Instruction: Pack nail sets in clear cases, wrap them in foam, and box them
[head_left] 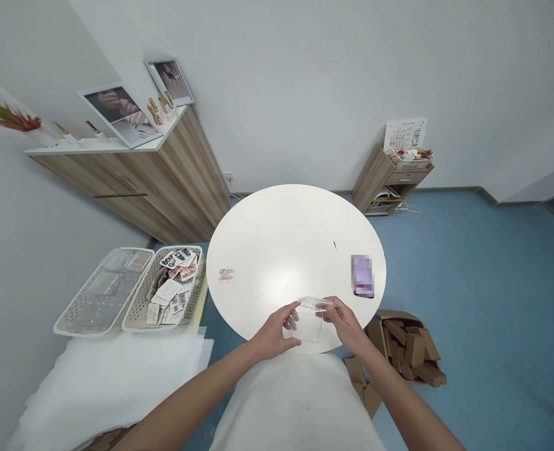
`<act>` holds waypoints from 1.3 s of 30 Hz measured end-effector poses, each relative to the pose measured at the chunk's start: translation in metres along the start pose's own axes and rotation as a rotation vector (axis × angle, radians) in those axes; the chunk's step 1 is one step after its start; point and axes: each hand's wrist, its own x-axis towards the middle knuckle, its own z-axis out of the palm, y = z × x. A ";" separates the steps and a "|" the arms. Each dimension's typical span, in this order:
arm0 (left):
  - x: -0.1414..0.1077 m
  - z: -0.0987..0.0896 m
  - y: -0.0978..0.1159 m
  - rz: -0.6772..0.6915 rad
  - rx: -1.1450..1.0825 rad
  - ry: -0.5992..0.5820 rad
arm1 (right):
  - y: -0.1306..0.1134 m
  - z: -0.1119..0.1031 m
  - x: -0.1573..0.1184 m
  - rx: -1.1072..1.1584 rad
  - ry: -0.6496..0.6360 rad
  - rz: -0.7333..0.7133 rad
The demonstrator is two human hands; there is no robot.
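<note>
Above the near edge of the white round table (267, 232), both my hands grip a clear plastic box (309, 326). My left hand (274, 332) closes on its left side, thumb low and fingers behind. On the upper right, my right hand (343, 321) pinches what looks like the box's lid, which seems raised; the clear plastic makes this hard to judge. A small card of press-on nails (226, 275) lies flat at the table's left. A phone (362, 275) with a blurred purple screen rests near the right edge.
On the left stand a white basket (133, 313) of nail cards and another basket (65, 326) of clear boxes. White foam sheets (117, 369) lie in front. A carton of brown boxes (411, 347) is on the floor at right. A wooden cabinet (178, 175) stands behind left.
</note>
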 end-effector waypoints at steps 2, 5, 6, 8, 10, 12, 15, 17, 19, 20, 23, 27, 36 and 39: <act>-0.001 0.003 -0.003 0.008 0.003 -0.006 | 0.005 0.000 0.004 0.008 0.040 0.043; -0.003 0.007 -0.006 0.005 0.002 -0.006 | 0.011 0.002 0.009 0.056 0.077 0.082; -0.003 0.009 -0.007 0.003 0.006 0.000 | 0.013 0.003 0.010 0.083 0.084 0.093; -0.004 0.011 -0.009 0.002 0.018 0.014 | 0.017 0.006 0.013 0.134 0.101 0.114; -0.005 0.013 -0.011 -0.004 0.031 0.027 | 0.021 0.009 0.013 0.172 0.124 0.139; -0.005 0.016 -0.013 -0.027 0.043 0.034 | 0.025 0.013 0.012 0.200 0.137 0.164; -0.006 0.019 -0.015 -0.063 0.055 0.033 | 0.033 0.015 0.005 0.216 0.093 0.202; -0.007 0.020 -0.017 -0.078 0.060 0.028 | 0.038 0.013 0.000 0.222 0.007 0.229; -0.008 0.021 -0.020 -0.094 0.063 0.028 | 0.041 0.010 -0.003 0.238 -0.089 0.252; -0.007 0.022 -0.021 -0.102 0.065 0.031 | 0.043 0.009 -0.004 0.246 -0.130 0.262; -0.005 0.022 -0.027 -0.137 0.073 0.053 | 0.046 0.005 0.000 0.273 -0.193 0.297; 0.005 0.021 -0.037 -0.205 0.101 0.062 | 0.050 0.007 0.015 0.333 -0.177 0.352; 0.040 0.015 -0.068 -0.330 0.221 0.059 | 0.081 0.013 0.056 0.290 -0.078 0.370; 0.051 0.015 -0.080 -0.325 0.238 0.058 | 0.089 0.011 0.069 0.218 -0.071 0.356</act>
